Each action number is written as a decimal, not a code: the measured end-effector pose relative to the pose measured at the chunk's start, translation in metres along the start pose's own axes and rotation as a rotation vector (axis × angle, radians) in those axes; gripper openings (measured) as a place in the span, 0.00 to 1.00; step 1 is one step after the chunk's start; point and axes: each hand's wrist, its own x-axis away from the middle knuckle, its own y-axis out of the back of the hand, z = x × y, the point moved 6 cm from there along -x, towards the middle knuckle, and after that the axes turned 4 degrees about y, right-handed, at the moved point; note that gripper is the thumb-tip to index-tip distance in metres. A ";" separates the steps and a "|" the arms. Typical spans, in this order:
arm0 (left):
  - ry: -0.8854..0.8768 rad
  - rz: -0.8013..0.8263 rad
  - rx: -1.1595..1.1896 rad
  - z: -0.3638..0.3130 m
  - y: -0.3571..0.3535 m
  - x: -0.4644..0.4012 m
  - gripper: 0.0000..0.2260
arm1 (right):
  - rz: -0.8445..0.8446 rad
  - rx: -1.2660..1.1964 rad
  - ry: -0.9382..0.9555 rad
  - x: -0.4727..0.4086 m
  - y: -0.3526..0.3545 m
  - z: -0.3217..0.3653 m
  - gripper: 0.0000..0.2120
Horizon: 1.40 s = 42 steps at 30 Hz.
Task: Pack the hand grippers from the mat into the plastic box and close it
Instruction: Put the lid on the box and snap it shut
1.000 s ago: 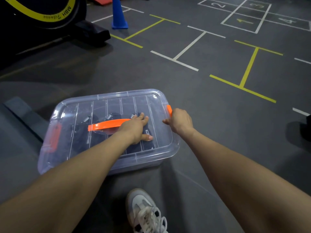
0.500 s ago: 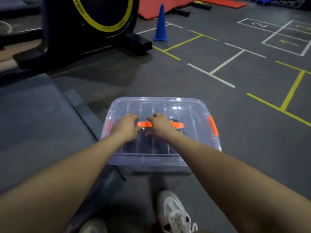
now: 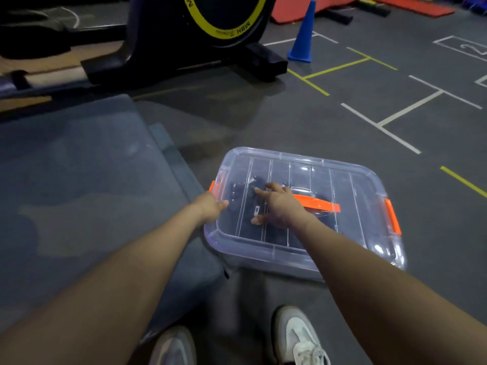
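Observation:
The clear plastic box (image 3: 366,196) sits on the floor with its lid on, beside the edge of the grey mat (image 3: 87,180). Dark hand grippers (image 3: 245,188) show through the lid. An orange handle (image 3: 319,205) lies across the lid's middle, and an orange latch (image 3: 392,216) sits on the right end. My left hand (image 3: 209,208) grips the box's left end at the left orange latch (image 3: 211,186), fingers curled over the rim. My right hand (image 3: 279,206) presses flat on the lid with fingers spread, covering the handle's left end.
An exercise bike (image 3: 210,35) with a yellow ring stands at the back. A blue cone (image 3: 303,35) and red mats (image 3: 292,9) lie beyond it. White and yellow lines (image 3: 382,125) mark the floor on the right. My shoes (image 3: 297,335) are just below the box.
My left hand moved off the lid's top to the box's left end at the latch. My right hand slid left along the handle and now presses the lid.

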 end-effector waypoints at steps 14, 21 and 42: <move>0.107 -0.166 0.239 -0.002 0.020 -0.004 0.21 | 0.017 -0.065 -0.013 0.001 -0.001 -0.002 0.40; 0.096 -0.276 0.106 -0.010 0.023 0.002 0.15 | -0.002 -0.091 -0.013 0.000 -0.002 -0.004 0.40; -0.476 -0.084 -0.370 -0.087 -0.027 0.082 0.23 | -0.005 0.000 -0.058 0.059 0.016 -0.067 0.29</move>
